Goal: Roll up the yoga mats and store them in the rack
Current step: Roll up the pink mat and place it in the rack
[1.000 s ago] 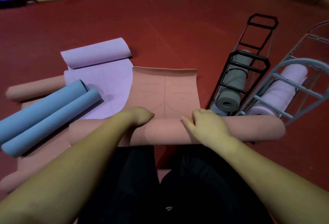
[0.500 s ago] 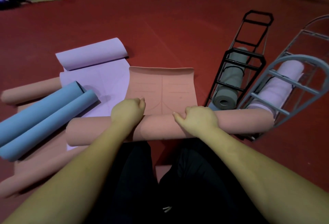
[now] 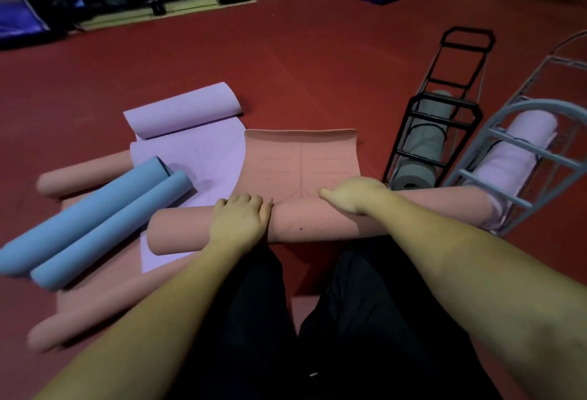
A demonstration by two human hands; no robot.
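A salmon-pink yoga mat [image 3: 317, 221] lies across the red floor in front of my knees, mostly rolled into a thick tube. Its short flat tail [image 3: 301, 158] stretches away from me. My left hand [image 3: 241, 225] grips the roll left of centre, fingers curled over the top. On the roll's far edge, right of centre, my right hand [image 3: 352, 194] curls over it with the thumb pointing left. Beside the roll's right end stand a black wire rack [image 3: 441, 104] holding a grey rolled mat [image 3: 419, 151] and a pale blue rack [image 3: 521, 132] holding a light pink one [image 3: 514, 151].
A lilac mat [image 3: 187, 158] lies half unrolled at the left, its rolled end [image 3: 181, 110] farther off. A blue mat rolled from both ends [image 3: 95, 218] lies on it, with other pink rolls [image 3: 82, 174] around. Dark gym gear lines the back wall.
Both hands have pushed the pink roll away from me. The roll is thicker and the flat tail is shorter.
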